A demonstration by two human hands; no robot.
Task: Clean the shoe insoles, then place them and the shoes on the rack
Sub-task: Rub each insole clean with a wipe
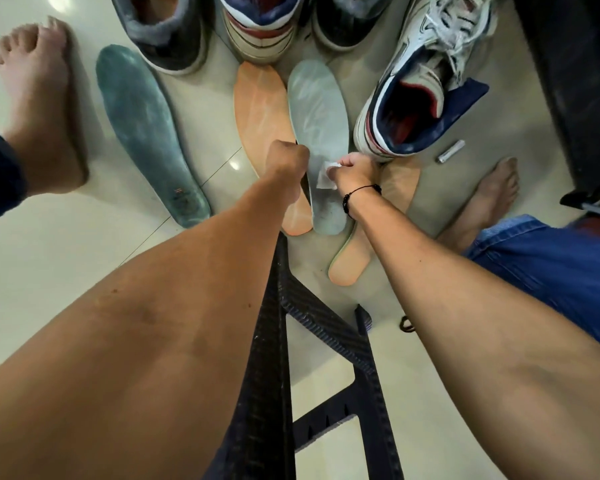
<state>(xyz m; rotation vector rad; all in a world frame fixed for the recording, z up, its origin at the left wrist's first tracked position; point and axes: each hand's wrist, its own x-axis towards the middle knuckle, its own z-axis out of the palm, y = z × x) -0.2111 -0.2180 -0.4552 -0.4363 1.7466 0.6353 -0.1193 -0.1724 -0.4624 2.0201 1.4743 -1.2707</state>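
Pinching a small white wipe (pixel 327 174), the right hand (pixel 352 169) has its fingers curled round the cloth and pushes it down onto the pale grey insole (pixel 317 133), about halfway along its length. A black bead bracelet (pixel 355 195) rings that wrist. On the opposite side of the grey insole, the left hand (pixel 286 161) is balled up tight at the insole's edge; whether it grips that edge or merely rests there, I cannot tell from this angle.

Working outward from the grey insole: an orange insole (pixel 257 112) lies touching it on the left-hand side, partly tucked beneath it. A second orange insole (pixel 350 268) pokes out from under the right forearm, just behind the grey one. Well beyond the first orange piece, a teal insole (pixel 142 129) lies flat on the pale tiled floor (pixel 49 271).

Just beside the grey insole's right edge sits a white-and-navy sneaker (pixel 420 98), laces loose. Past the grey insole's toe, a striped sneaker (pixel 260 26) sits between two grey shoes (pixel 167 32). A small silver cylinder (pixel 450 151) lies just beyond the white sneaker's heel. Bare feet (pixel 39 109) rest on the tiles either side, and a dark plastic stool frame (pixel 274 358) stands between the forearms, nearer than the grey insole.
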